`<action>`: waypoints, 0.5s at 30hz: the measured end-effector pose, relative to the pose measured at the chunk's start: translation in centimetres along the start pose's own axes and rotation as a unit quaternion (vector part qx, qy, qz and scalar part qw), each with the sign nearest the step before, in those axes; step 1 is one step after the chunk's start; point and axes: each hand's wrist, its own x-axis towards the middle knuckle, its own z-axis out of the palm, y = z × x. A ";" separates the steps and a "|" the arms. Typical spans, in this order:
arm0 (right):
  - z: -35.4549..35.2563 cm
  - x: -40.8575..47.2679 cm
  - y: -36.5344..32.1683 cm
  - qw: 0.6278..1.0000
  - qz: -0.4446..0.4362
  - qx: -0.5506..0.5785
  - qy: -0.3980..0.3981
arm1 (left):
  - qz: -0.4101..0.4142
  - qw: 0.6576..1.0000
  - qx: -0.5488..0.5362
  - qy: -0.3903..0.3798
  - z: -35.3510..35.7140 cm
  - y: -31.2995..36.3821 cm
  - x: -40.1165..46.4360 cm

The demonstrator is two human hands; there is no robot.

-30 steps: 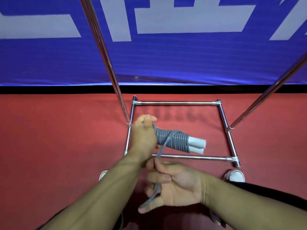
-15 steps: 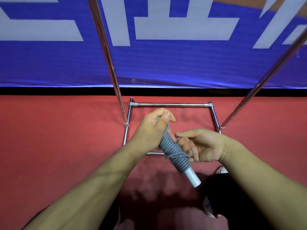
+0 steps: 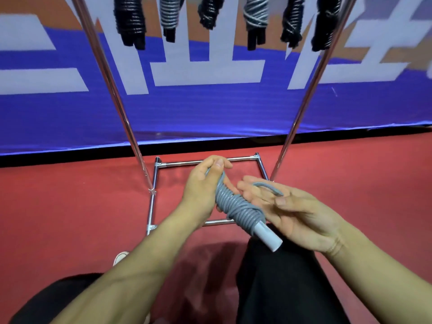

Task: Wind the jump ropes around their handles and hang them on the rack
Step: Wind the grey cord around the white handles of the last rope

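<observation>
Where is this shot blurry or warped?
Head view: the wound ropes hanging at the top look smeared, the chrome rack poles splay outward from wide-angle distortion, while the grey coiled jump rope between both hands stays fairly sharp.

Grey rope [image 3: 236, 206] on white handles [image 3: 268, 238], chrome rack [image 3: 112, 90], red floor [image 3: 70, 206], blue-and-white banner [image 3: 210, 108].

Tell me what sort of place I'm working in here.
Probably a sports hall or gym: red sport flooring, a blue banner with large white lettering along the wall, and a chrome rack hung with wound jump ropes.
</observation>
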 end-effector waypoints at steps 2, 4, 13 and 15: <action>0.8 -0.8 0.3 0.998 -0.023 -0.009 0.061 | 0.002 1.000 -0.010 -0.006 1.1 0.4 -0.8; 1.1 -1.2 0.9 0.988 -0.046 0.009 0.148 | 0.013 1.000 0.001 -0.026 2.3 0.8 -1.6; 1.4 -2.2 1.2 0.940 -0.044 -0.156 0.299 | 0.051 0.989 0.104 -0.097 4.4 0.0 -3.5; 1.5 -2.7 1.4 0.939 -0.039 -0.152 0.306 | 0.031 0.991 0.112 -0.070 4.4 -1.5 -4.0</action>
